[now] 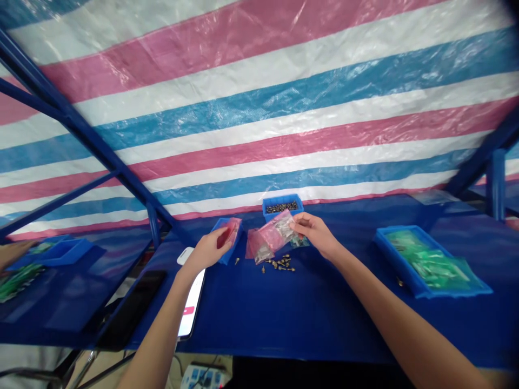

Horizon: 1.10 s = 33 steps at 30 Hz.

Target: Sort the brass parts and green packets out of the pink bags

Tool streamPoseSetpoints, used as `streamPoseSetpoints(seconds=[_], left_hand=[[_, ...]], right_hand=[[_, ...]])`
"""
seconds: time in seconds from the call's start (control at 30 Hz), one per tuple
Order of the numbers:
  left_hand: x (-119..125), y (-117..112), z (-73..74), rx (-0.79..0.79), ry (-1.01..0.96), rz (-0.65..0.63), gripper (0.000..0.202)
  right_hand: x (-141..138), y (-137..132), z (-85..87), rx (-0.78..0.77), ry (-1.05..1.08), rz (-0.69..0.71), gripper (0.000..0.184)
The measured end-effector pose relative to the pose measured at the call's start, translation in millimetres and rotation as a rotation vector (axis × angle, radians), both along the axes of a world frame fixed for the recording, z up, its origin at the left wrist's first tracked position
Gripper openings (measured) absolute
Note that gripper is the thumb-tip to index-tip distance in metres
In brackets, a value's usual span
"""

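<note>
My right hand (311,231): pinching a pink bag (274,232), just nearer than the far bin (269,217). My left hand (210,248): at pink packets (234,227) in the left bin (225,256); grip, I cannot tell. Risk: dragging the bag could scatter the loose fittings (280,265).

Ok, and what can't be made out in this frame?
All in the head view:
Inside of the small blue bin: mostly hidden by the left hand and a pink packet.
Text on the phone: too small, with the left forearm overlapping the phone.
Co-worker's hand: cut off by the left edge.
Loose metal parts: too small for exact shapes.
Contents of the pink bag at the right hand: blurred behind film.
</note>
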<state>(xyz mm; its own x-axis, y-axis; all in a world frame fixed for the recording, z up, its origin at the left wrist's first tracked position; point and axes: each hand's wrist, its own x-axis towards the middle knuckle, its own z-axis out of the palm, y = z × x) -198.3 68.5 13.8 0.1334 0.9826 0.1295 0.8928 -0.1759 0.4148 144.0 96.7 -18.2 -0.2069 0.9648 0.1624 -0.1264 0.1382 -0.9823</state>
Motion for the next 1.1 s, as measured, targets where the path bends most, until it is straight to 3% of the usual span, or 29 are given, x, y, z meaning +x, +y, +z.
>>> streamPoseSetpoints(seconds=[0.3,0.47,0.63,0.8,0.9,1.0,1.03,1.1], left_hand=[[-29.6,-6.4,-2.5,-0.114,-0.359,0.004,0.046],[-28.8,-17.1,-8.1,0.060,-0.191,0.056,0.022],[-9.5,-22.1,-7.9,0.132,-0.055,0.053,0.026],[-4.0,-22.4,1.3,0.085,-0.011,0.009,0.025],[-10.9,-24.8,12.0,0.169,-0.101,0.245,0.023],[-8.3,-39.2,25.3,0.449,-0.136,0.584,0.021],[-2.6,-47.9,27.8,0.551,-0.115,0.622,0.019],[16.6,-71.1,26.3,0.700,0.007,0.511,0.013]], right_hand=[[3.4,-0.8,4.5,0.000,0.021,-0.022,0.034],[1.6,-2.8,7.1,-0.006,0.030,-0.018,0.034],[0.6,-2.4,6.5,-0.019,0.025,-0.030,0.037],[1.5,-1.7,5.4,-0.016,0.017,-0.030,0.039],[3.1,-1.0,5.4,-0.009,0.019,-0.036,0.038],[4.4,-0.2,5.1,-0.007,0.022,-0.034,0.035],[4.7,0.0,4.7,-0.010,0.025,-0.032,0.035],[5.1,0.6,3.3,-0.016,0.029,-0.026,0.034]])
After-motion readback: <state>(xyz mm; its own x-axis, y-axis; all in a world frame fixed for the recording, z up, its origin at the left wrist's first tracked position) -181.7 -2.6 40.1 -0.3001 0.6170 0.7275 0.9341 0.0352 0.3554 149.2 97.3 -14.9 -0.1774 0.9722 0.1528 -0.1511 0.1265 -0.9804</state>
